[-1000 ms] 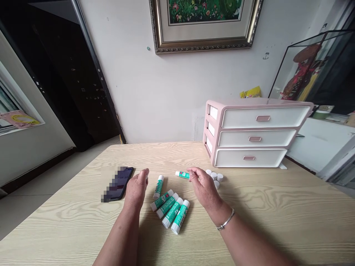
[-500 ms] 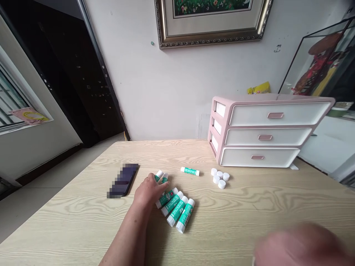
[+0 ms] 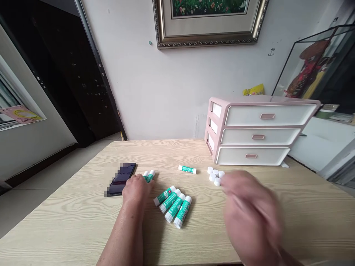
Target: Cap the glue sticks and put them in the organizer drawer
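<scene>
My left hand (image 3: 138, 188) is closed around two green-and-white glue sticks (image 3: 149, 177), their white ends poking out past the fingers beside the phone. To its right, several more glue sticks (image 3: 174, 207) lie slanted in a row on the table. Another glue stick (image 3: 187, 169) lies apart, farther back. My right hand (image 3: 251, 210), smeared by motion, hovers close to a cluster of small white caps (image 3: 212, 177) and covers part of the table there. Whether its fingers hold anything does not show.
A dark phone (image 3: 122, 180), partly pixelated, lies on the wooden table (image 3: 69, 221) left of my left hand. At the back right stands a pink-and-white drawer unit (image 3: 255, 136), with a yellow packet (image 3: 253, 89) behind its top. The wall rises behind the table's far edge.
My left hand has moved left with the two glue sticks, away from the row and toward the phone. My right hand has come up and inward from the lower right toward the white caps.
</scene>
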`<state>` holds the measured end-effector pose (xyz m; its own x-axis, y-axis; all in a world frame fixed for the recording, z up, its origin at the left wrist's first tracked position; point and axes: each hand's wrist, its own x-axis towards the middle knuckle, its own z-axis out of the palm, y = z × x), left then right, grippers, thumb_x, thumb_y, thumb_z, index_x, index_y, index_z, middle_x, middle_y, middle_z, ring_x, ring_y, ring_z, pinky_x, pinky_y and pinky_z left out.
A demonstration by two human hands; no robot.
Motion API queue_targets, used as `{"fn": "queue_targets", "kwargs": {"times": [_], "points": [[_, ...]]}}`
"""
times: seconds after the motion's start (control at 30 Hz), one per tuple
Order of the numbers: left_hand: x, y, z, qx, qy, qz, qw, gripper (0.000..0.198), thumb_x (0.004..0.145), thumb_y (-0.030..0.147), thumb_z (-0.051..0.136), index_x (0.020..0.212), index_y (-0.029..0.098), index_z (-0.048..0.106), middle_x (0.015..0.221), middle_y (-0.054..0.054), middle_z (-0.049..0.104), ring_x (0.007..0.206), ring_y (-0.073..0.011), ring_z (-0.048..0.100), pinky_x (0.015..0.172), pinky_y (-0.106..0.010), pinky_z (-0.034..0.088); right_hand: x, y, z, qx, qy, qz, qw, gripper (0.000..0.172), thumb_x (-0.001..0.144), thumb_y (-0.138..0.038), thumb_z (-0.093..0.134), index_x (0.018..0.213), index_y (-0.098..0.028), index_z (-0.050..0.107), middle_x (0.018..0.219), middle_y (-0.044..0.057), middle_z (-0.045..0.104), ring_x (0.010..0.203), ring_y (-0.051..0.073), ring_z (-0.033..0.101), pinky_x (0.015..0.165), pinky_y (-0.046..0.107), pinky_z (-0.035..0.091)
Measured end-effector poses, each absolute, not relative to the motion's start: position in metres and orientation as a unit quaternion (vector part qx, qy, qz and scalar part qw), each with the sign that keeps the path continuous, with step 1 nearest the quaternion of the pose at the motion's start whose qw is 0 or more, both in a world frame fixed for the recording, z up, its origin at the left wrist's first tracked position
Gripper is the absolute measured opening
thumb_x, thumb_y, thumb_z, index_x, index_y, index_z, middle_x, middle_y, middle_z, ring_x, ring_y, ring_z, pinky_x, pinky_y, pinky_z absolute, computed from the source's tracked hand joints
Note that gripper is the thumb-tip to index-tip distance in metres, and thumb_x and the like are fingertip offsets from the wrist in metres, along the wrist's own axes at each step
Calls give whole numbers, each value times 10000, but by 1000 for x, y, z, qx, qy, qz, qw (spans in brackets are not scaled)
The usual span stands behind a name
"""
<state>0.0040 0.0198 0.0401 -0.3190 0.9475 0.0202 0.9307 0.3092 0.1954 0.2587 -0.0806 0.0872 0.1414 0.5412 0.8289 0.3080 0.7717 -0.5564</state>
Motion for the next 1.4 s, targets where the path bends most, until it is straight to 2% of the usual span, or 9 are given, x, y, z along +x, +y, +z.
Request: {"fn": "queue_targets", "kwargs": {"times": [0.13,0.27,0.37,0.47,0.63,0.8,1.17,1.3,1.4], "points": [[-2,22,31,584,806,93,8,472,818,461,504,1119,126,644,1205,-216,639,1169,-373,578,896,-435,474,254,-13,71,-447,-678,55,580,154,936,-198,533,985,-209,678,963,67,707,946,226,644,875,389,515],[-2,22,28,582,808,93,-22,465,823,417,482,1179,148,616,1222,-195,618,1151,-359,575,849,-447,481,253,34,52,-558,-746,7,364,243,898,-124,520,1055,-168,700,1063,93,720,1047,228,619,956,352,450],[0,22,27,586,804,90,-43,476,814,432,499,1182,153,617,1213,-183,615,1146,-356,563,846,-455,471,251,45,45,-602,-764,-20,232,284,902,-143,542,1147,-159,684,1105,109,707,1087,247,593,941,342,419],[1,24,24,594,796,94,-61,488,808,431,511,1208,170,615,1225,-173,611,1163,-360,536,861,-461,451,247,49,38,-606,-776,-57,168,233,937,-181,516,1097,-161,685,1097,121,696,1062,268,577,914,366,395],[2,27,15,625,770,109,-76,492,793,438,538,1210,190,620,1248,-169,607,1184,-357,508,900,-457,413,239,51,22,-590,-794,-78,124,216,959,-201,492,1079,-151,664,1048,137,692,1035,288,563,923,400,357],[4,29,12,639,759,109,-68,468,798,421,545,1205,201,619,1232,-161,611,1163,-346,520,886,-457,413,232,51,8,-601,-784,-55,143,246,976,-189,451,1111,-158,654,1031,130,695,1027,275,572,914,376,363],[6,28,15,640,761,98,-37,443,814,350,564,1239,228,599,1252,-154,601,1160,-317,547,899,-436,414,232,25,5,-589,-721,134,340,378,934,-255,547,1307,-235,608,1136,69,707,1082,226,613,920,306,447],[9,23,23,638,761,110,-39,449,812,386,577,1224,213,612,1258,-158,607,1172,-334,540,913,-451,423,230,20,2,-575,-695,191,386,375,906,-240,563,1274,-212,631,1108,81,717,1055,223,641,924,326,481],[12,21,27,646,740,182,-43,435,872,422,517,1228,200,633,1261,-160,617,1202,-354,522,953,-485,419,226,17,5,-536,-672,234,454,346,901,-238,558,1234,-191,640,1030,81,730,967,217,667,887,347,516]]}}
